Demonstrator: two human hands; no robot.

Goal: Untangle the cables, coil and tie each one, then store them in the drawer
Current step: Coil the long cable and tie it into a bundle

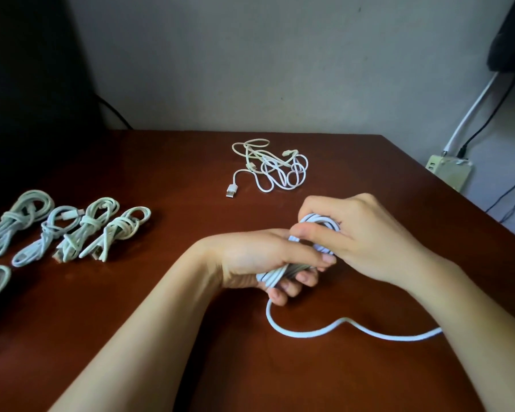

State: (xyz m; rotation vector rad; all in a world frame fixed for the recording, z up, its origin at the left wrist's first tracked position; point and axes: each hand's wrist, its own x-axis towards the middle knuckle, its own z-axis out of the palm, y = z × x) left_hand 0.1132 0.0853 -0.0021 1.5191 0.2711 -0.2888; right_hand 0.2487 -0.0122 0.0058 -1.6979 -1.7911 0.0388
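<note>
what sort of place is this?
Probably a home desk corner: a brown wooden table against a plain wall, a power strip with cords plugged in, tangled USB cables on top.

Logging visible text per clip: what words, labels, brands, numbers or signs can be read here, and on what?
None can be read. The power strip by the wall and the USB plug of the tangled cables show no legible marking; the tied coils and the half-coiled white cable are plain.
</note>
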